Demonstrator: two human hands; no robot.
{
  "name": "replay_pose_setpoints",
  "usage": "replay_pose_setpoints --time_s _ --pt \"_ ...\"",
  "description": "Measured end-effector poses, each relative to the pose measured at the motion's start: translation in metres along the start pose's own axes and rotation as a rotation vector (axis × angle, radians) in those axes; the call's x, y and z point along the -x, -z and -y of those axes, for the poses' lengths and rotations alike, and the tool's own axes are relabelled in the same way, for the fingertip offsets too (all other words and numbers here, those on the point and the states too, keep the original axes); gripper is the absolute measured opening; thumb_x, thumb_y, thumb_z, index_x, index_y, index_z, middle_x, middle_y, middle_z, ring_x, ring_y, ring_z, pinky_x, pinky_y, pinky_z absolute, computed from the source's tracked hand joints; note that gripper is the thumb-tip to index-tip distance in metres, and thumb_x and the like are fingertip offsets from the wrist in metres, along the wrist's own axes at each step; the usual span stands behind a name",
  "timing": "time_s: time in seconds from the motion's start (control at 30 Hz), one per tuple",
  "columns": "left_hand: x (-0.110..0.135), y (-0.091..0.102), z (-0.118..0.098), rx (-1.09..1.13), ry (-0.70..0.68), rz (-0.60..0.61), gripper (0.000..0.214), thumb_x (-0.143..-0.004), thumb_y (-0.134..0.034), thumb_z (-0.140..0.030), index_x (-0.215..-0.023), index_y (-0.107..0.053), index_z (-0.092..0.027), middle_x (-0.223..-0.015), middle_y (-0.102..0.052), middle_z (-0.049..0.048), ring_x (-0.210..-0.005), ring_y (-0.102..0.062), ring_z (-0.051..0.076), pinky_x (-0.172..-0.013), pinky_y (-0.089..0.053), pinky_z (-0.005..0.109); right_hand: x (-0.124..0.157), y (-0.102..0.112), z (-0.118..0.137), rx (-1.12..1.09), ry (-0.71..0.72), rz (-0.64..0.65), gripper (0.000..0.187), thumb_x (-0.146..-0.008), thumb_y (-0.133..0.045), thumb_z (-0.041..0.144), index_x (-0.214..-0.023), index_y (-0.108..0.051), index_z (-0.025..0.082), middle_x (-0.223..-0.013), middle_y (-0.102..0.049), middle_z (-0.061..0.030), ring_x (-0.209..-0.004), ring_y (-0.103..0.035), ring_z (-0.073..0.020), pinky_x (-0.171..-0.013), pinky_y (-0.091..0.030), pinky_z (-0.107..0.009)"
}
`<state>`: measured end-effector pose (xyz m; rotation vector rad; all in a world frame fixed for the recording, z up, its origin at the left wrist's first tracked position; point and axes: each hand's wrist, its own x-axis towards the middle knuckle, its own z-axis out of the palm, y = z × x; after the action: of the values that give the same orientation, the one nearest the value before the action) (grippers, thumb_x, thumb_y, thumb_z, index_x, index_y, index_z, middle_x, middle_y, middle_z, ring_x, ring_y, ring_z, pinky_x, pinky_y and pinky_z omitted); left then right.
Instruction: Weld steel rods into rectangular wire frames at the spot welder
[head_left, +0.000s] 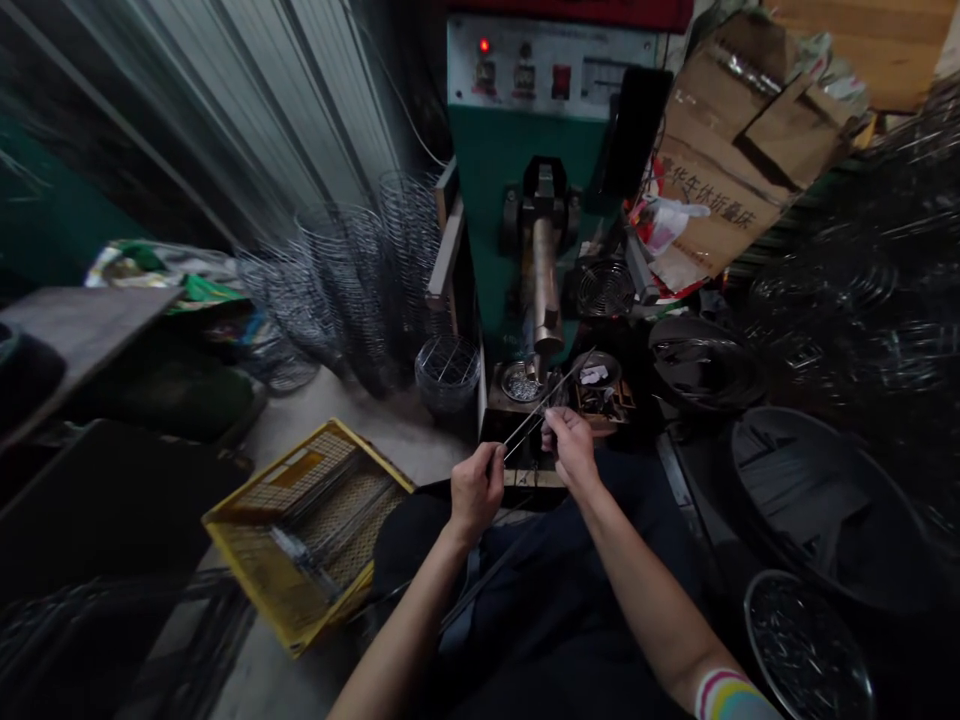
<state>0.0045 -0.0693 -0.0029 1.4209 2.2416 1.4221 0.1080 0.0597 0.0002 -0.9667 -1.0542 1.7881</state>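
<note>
My left hand (pixel 476 487) is closed round the near ends of a few thin metal rods (pixel 541 405) that slant up to the right. My right hand (pixel 570 443) pinches the same rods a little farther along. The rods' far tips reach toward the brass-coloured head (pixel 546 285) of a green machine (pixel 525 160) right in front of me. Below the head lie a small round dish of metal bits (pixel 517 382) and a second dish (pixel 598 372). Both forearms stretch out over my dark-clothed lap.
A yellow mesh crate (pixel 307 530) with rods sits on the floor at left. Stacks of wire baskets (pixel 352 280) stand behind it. Dark round tubs (pixel 817 500) and a pan of small metal pieces (pixel 806 640) are at right. Cardboard (pixel 735 150) leans beside the machine.
</note>
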Motion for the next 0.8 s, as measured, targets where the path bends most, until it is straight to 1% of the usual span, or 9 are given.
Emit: replay_pose_setpoints --time_s 0.17,0.37,0.5,0.63,0.8 --pt "-0.001 0.001 0.003 -0.055 -0.062 -0.042 0.022 -0.095 -0.046 -0.027 -0.086 -0.064 -0.018 -0.069 -0.066 0.0041 -0.058 -0.061 0.017 -0.059 -0.040 0.025 -0.004 -0.001 -0.003 -0.008 0.004 0.021 0.030 -0.068 -0.076 0.041 -0.073 -0.059 0.017 -0.055 -0.055 0.0060 -0.042 -0.045 -0.0044 -0.039 -0.037 -0.015" --pt "-0.005 0.001 0.004 -0.085 -0.101 -0.063 0.020 -0.095 -0.046 -0.026 -0.086 -0.062 -0.018 -0.069 -0.066 0.0026 -0.059 -0.062 0.015 -0.059 -0.041 0.024 -0.008 -0.003 0.000 -0.007 0.014 0.055 0.032 -0.066 -0.078 0.042 -0.072 -0.059 0.018 -0.054 -0.054 0.0059 -0.043 -0.045 -0.0050 -0.039 -0.036 -0.016" --pt "-0.007 0.001 0.005 -0.060 -0.106 -0.053 0.019 -0.095 -0.046 -0.025 -0.088 -0.061 -0.018 -0.070 -0.066 0.0025 -0.061 -0.063 0.015 -0.060 -0.042 0.024 -0.011 -0.003 0.002 -0.002 0.029 0.052 0.032 -0.066 -0.078 0.041 -0.071 -0.058 0.017 -0.054 -0.053 0.0061 -0.042 -0.044 -0.0045 -0.038 -0.035 -0.015" --pt "-0.009 0.000 0.006 -0.044 -0.120 -0.054 0.018 -0.095 -0.046 -0.024 -0.088 -0.061 -0.017 -0.069 -0.065 0.0022 -0.060 -0.062 0.014 -0.060 -0.042 0.024 -0.014 -0.003 0.004 -0.002 0.035 0.082 0.032 -0.066 -0.078 0.040 -0.069 -0.056 0.017 -0.054 -0.053 0.0064 -0.042 -0.043 -0.0042 -0.038 -0.035 -0.015" --pt "-0.012 -0.001 0.007 -0.045 -0.112 -0.058 0.018 -0.095 -0.046 -0.024 -0.088 -0.061 -0.017 -0.069 -0.065 0.0023 -0.060 -0.062 0.014 -0.060 -0.042 0.024 -0.017 -0.004 0.008 -0.009 0.021 0.079 0.031 -0.065 -0.078 0.038 -0.072 -0.056 0.017 -0.054 -0.053 0.0067 -0.042 -0.044 -0.0042 -0.038 -0.035 -0.015"
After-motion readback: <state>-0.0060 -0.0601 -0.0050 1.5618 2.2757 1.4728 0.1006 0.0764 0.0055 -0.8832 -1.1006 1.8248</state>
